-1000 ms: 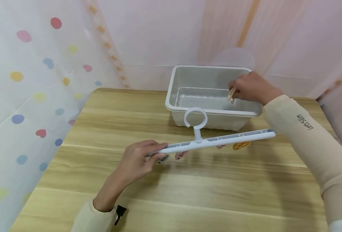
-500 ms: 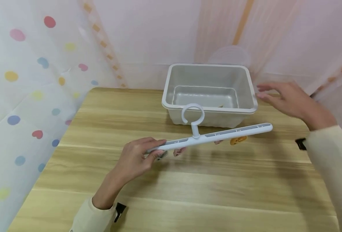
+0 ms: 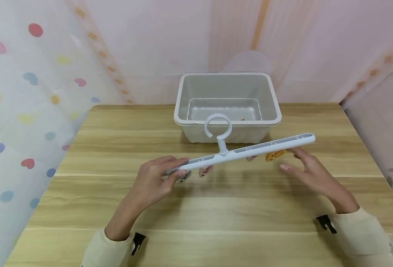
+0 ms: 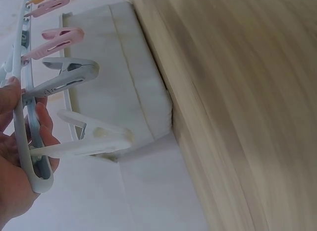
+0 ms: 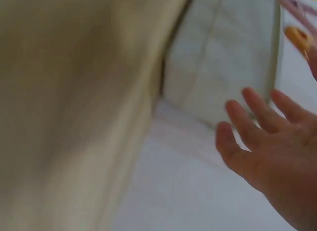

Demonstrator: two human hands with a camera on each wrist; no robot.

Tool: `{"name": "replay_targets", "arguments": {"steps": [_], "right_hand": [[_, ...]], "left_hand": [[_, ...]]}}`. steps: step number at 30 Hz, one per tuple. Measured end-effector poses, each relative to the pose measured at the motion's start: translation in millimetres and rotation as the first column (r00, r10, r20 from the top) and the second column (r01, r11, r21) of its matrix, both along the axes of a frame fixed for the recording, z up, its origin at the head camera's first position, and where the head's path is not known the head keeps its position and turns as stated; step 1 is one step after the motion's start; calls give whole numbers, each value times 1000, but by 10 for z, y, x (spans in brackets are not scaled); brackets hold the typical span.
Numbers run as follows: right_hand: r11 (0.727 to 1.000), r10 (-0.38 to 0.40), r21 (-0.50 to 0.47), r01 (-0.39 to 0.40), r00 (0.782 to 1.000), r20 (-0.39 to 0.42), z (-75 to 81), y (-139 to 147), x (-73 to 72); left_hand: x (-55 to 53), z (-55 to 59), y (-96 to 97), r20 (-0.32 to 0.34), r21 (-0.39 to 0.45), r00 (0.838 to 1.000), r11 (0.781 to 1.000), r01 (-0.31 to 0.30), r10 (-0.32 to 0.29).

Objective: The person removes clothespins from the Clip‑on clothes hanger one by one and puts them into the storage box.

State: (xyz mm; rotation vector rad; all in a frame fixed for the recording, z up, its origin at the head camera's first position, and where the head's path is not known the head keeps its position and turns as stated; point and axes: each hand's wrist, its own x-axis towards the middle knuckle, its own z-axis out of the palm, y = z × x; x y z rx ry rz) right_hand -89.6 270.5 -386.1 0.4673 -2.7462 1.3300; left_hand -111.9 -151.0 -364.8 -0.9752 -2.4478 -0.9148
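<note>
left hand (image 3: pixel 154 181): grips peg hanger (image 3: pixel 243 154) end
right hand (image 3: pixel 308 172): fingers spread, near orange peg (image 3: pixel 274 155)
progress: one peg in tub (image 3: pixel 183 92), several left

A grey plastic tub (image 3: pixel 227 79) sits at twelve o'clock on the wooden table (image 3: pixel 196 215) — something small and tan lies on its floor, too hidden to name. At nine o'clock hangs a sheer polka-dot curtain (image 3: pixel 26 96); behind, from twelve to three — pale pink drapes (image 3: pixel 316 48).
</note>
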Motion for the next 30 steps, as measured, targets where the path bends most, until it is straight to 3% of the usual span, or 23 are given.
{"name": "replay_targets", "arguments": {"steps": [3, 6, 9, 12, 16, 19, 23, 26, 29, 30], "right_hand": [[975, 48, -217, -44, 999, 13, -104, -147, -5], [886, 137, -450, -109, 990, 29, -176, -238, -24], [791, 208, -587, -172, 978, -6, -221, -286, -46], [729, 243, -646, -228, 968, -67, -242, -332, -66], [585, 340, -744, -323, 931, -136, -252, -401, -81], [484, 382, -803, -349, 909, -165, -248, -435, -88], [403, 389, -862, -307, 910, -142, -257, -425, -47], [371, 398, -882, -290, 908, -131, -286, -399, -11], [327, 416, -893, -310, 895, -158, -316, -385, -5], [298, 427, -899, -321, 887, -176, -324, -384, -10]], "left_hand": [[-6, -1, 35, 1, 4, 1000, 1000, 7, -7], [-9, -5, 64, 9, 5, 1000, 1000, 12, -13], [-10, -10, 86, 16, 1, 1000, 1000, 20, -20], [-16, -17, 103, 24, -4, 999, 1000, 24, -23], [-24, -22, 110, 30, -8, 999, 1000, 15, -14], [-31, -20, 101, 43, -14, 999, 1000, -2, 3], [-24, -56, 121, 110, -58, 993, 998, -26, 32], [-15, -95, 156, 183, -109, 982, 994, -24, 44], [-17, -120, 184, 222, -131, 974, 991, -17, 46], [-18, -122, 190, 227, -129, 973, 991, -15, 44]]}}
